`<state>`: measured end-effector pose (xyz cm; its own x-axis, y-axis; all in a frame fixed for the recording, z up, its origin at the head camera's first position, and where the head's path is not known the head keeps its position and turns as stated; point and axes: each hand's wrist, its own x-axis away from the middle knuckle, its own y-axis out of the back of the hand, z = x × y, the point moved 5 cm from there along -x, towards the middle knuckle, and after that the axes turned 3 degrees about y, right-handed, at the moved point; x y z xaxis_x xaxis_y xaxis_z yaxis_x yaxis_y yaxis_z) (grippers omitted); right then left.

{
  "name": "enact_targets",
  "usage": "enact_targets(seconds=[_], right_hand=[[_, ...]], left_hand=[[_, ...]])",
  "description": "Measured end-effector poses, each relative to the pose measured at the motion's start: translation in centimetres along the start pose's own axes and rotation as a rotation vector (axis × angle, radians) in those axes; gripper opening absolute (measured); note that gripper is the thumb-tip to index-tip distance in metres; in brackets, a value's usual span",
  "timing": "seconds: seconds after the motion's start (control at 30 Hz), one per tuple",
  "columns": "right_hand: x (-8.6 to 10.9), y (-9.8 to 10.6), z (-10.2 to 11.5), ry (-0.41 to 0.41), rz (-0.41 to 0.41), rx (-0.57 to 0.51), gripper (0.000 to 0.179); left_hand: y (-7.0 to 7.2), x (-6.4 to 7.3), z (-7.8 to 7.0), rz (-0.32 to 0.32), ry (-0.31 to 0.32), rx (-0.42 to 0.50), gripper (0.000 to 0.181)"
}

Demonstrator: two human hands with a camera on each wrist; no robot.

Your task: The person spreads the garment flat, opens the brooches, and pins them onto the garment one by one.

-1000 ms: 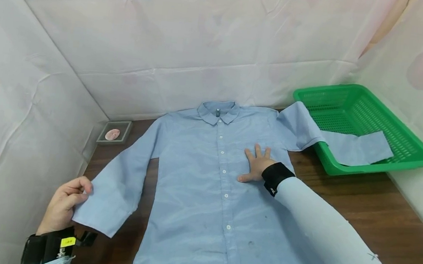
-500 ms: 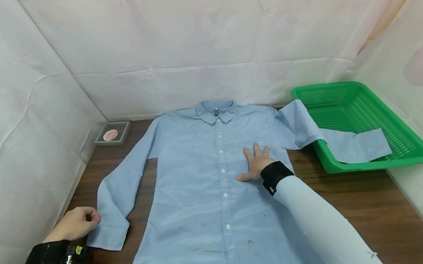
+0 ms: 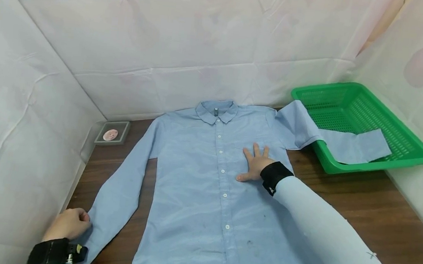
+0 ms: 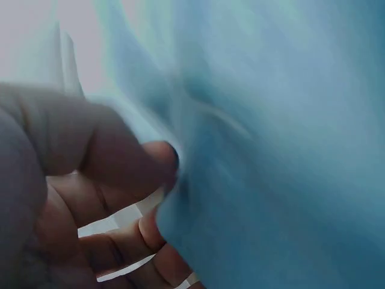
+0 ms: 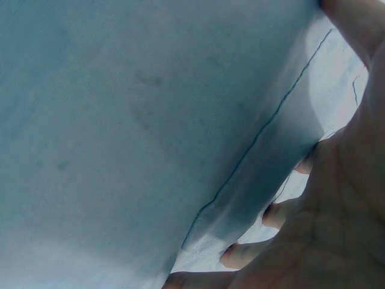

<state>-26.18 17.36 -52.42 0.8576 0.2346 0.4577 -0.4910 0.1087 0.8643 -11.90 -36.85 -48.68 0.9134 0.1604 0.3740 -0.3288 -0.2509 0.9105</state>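
A light blue button-up shirt (image 3: pixel 187 180) lies front side up, its collar toward the back wall. At the lower left my left hand (image 3: pixel 68 224) pinches the outer edge of the left-side sleeve (image 3: pixel 117 199); in the left wrist view the thumb (image 4: pixel 132 156) and fingers close on the blue cloth (image 4: pixel 277 180). My right hand (image 3: pixel 258 165) rests on the shirt's chest, right of the button row, fingers spread. The right wrist view shows that palm (image 5: pixel 325 211) over the cloth (image 5: pixel 150 120) with a seam running across. The right-side sleeve (image 3: pixel 300 125) reaches into the basket.
A green perforated basket (image 3: pixel 411 159) stands at the back right, with the sleeve's end over its near rim. At the back left sits a small grey square box (image 3: pixel 121 134) with a pink disc. White sheeting (image 3: pixel 190 32) walls the dark wooden table (image 3: pixel 377 233) behind and at both sides.
My left hand has moved down with the left-side sleeve, shifting its grip from near the cuff up to the sleeve's outer edge. The sleeve now lies straighter. My right hand stays in place.
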Motion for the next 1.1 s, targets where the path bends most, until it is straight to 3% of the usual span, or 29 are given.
enact_targets(seconds=[0.3,0.47,0.6,0.7,0.83,1.1], right_hand=[[-0.1,0.1,0.4,0.001,0.01,0.004,0.119],[-0.4,0.0,0.5,-0.002,0.019,0.013,0.119],[-0.5,0.0,0.4,-0.003,0.03,0.012,0.12],[-0.3,0.1,0.3,-0.004,0.033,0.008,0.12],[-0.1,0.3,0.2,-0.006,0.037,-0.009,0.12],[0.4,0.3,0.3,0.004,0.035,-0.023,0.12]], left_hand=[[0.5,-0.3,-2.2,-0.104,-0.041,0.008,0.057],[1.0,0.1,-4.8,-0.259,-0.14,0.017,0.058],[1.5,0.0,-8.4,-0.368,-0.291,0.03,0.053],[1.3,-0.5,-11.8,-0.35,-0.414,0.025,0.052],[0.8,-1.9,-16.4,-0.265,-0.515,0.009,0.06],[-1.2,-6.1,-23.3,-0.192,-0.57,-0.062,0.092]])
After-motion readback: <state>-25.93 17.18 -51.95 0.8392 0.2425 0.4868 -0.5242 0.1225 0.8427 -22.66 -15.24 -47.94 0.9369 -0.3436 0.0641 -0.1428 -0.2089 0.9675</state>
